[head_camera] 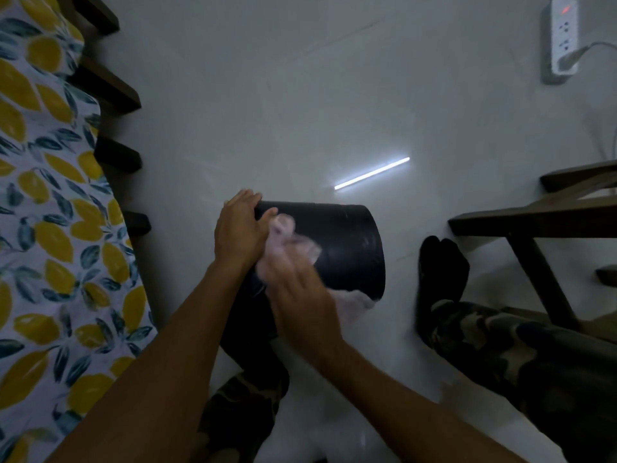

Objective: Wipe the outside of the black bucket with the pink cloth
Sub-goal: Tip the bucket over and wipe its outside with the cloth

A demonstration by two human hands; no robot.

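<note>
Against the curved side of the black bucket, the right hand presses a bunched pink cloth, fingers closed over the wad; the hand and cloth are blurred, which suggests a wiping stroke in progress. Just beside it, the left hand lies spread and flat over the bucket's near end, fingers curled over its edge, gripping nothing but bracing the bucket, probably so that it does not roll or slide under the rubbing. Lying on its side on the pale tiled floor, the bucket sits between the person's legs, wider end to the right, a position that brings the outer wall up to the cloth. Pale streaks on the wall near the wide end may be smears or reflections; I cannot tell which. Part of the cloth, or another pale patch, shows under the bucket's lower edge. A foot in a black sock and a camouflage trouser leg lie to the right, below dark wooden furniture. Along the floor's left edge runs a lemon-print fabric, and a white power strip sits at the far right corner, well apart from the work.
</note>
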